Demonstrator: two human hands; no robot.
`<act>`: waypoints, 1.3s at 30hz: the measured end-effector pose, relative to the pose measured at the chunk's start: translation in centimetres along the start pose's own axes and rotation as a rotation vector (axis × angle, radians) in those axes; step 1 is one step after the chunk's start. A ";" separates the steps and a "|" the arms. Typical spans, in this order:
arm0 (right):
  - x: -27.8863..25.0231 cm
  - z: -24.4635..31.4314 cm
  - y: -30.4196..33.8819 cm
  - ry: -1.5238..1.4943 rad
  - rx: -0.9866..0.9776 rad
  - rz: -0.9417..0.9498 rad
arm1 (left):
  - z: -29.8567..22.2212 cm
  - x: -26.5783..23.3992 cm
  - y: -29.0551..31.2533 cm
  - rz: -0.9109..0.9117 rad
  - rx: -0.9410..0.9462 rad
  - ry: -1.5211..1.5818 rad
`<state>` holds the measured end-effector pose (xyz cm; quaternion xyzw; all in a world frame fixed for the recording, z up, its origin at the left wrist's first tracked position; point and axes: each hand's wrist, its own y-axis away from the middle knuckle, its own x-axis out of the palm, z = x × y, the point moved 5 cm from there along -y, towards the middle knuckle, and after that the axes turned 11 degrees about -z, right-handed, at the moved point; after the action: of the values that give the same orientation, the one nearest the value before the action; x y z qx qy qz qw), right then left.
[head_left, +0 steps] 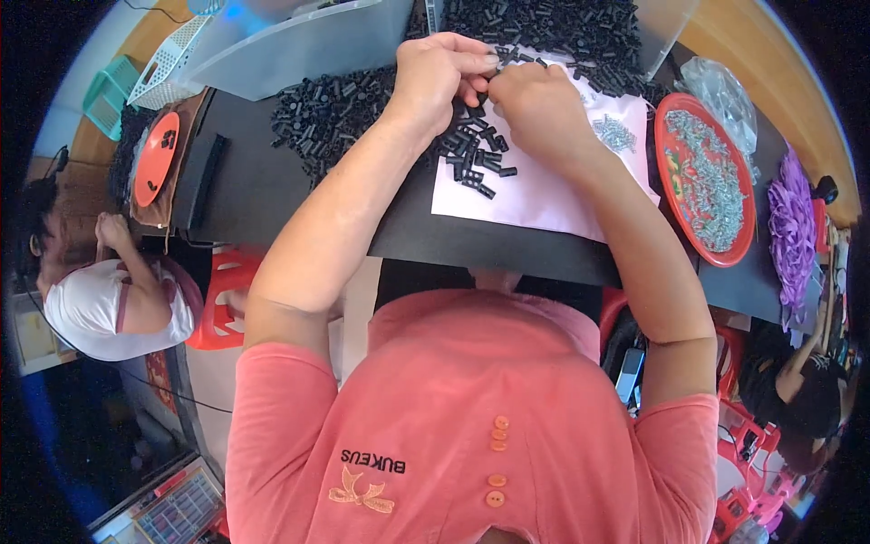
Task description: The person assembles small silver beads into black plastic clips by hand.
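The person's left hand is resting almost fingertip to fingertip with the right hand. The left thumb and forefinger are lying close together, and the right fingers are lying curled under; dark bits are showing around them, but one cannot tell whether either hand is clamped on a piece. A loose cluster of small black plastic tubular parts is lying just on the body side of both hands, slightly nearer the left; their long axes are pointing in mixed directions, the rightmost running nearly left to right.

On the flat dark desk, a translucent plastic bin is standing at left, a heap of similar black parts is spreading beside it, a pale pink sheet is lying under the cluster, and a round red plate is holding silver metal screw-like pieces.

In the room, a co-worker in white is sitting at left; another in black is showing at right.
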<state>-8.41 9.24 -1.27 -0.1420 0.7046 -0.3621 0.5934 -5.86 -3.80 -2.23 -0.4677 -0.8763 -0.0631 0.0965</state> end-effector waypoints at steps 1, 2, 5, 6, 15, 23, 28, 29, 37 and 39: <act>-0.2 -0.5 -0.1 -0.035 0.069 -0.017 | -0.1 0.0 0.1 0.000 0.001 0.001; -0.5 -0.8 -0.3 -0.034 0.069 -0.017 | -0.2 0.0 0.1 0.014 0.007 -0.032; 0.1 -5.5 0.4 -0.866 0.672 -0.144 | -0.3 0.9 0.7 0.059 0.027 -0.089; -0.1 -5.4 0.2 -0.865 0.672 -0.143 | -0.3 1.0 0.8 0.075 0.046 -0.121; 0.2 -4.9 0.2 -1.240 0.941 -0.171 | -0.5 1.7 1.8 0.075 0.113 -0.168; 1.2 -4.9 0.4 -1.124 0.859 -0.234 | -0.6 1.9 2.1 0.083 0.090 -0.118; 0.3 -4.5 0.2 -0.966 0.737 -0.239 | -0.4 1.8 2.1 0.075 0.088 -0.146; 0.2 -4.5 0.2 -0.898 0.696 -0.229 | -0.4 1.9 2.1 0.079 0.088 -0.146; -1.1 -4.3 0.2 -0.520 0.589 -0.232 | 0.0 2.1 2.1 0.162 -0.067 -0.117; -1.3 -4.0 0.0 -0.489 0.578 -0.242 | 0.0 2.1 2.1 0.153 -0.074 -0.117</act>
<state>-11.82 11.46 -0.20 -0.1331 0.3898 -0.5681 0.7124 -5.25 -0.92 -1.66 -0.5394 -0.8392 -0.0604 0.0324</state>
